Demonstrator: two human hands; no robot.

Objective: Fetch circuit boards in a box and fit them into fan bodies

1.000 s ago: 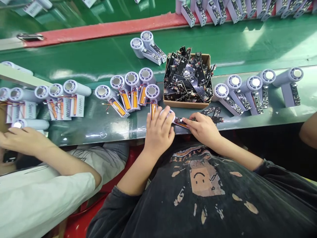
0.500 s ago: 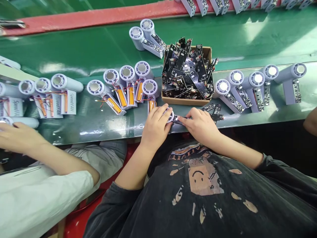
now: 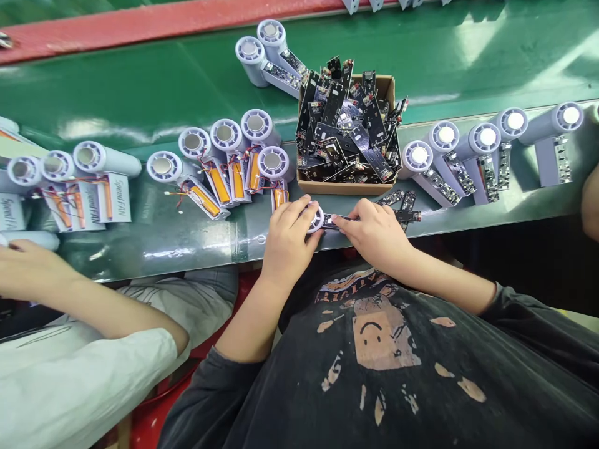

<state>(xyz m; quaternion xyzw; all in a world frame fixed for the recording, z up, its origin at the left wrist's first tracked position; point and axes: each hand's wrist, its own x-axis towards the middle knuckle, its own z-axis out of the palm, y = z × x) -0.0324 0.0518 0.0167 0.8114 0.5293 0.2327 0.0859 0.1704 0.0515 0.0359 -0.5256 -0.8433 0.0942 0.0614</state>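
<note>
My left hand (image 3: 291, 240) is wrapped over the round head of a lilac handheld fan (image 3: 317, 221) at the bench's front edge. Fingers and thumb of my right hand (image 3: 374, 234) press on the black circuit board (image 3: 330, 221) lying along that fan's handle. Just behind my hands stands a cardboard box (image 3: 346, 187) heaped with black circuit boards (image 3: 334, 103). A few loose boards (image 3: 408, 202) lie beside my right hand. To the left, several fans with orange batteries (image 3: 219, 184) and red wires rest on the bench.
Several fans fitted with boards (image 3: 444, 136) stand at the right, and two more (image 3: 271, 34) behind the box. At the left, a co-worker's hand (image 3: 32, 268) is near other fans (image 3: 96, 156). A red strip (image 3: 140, 31) crosses the back.
The whole view has shifted slightly, with the left-hand fans now further left. My left hand still holds the fan; my right fingers remain on its board with little movement.
</note>
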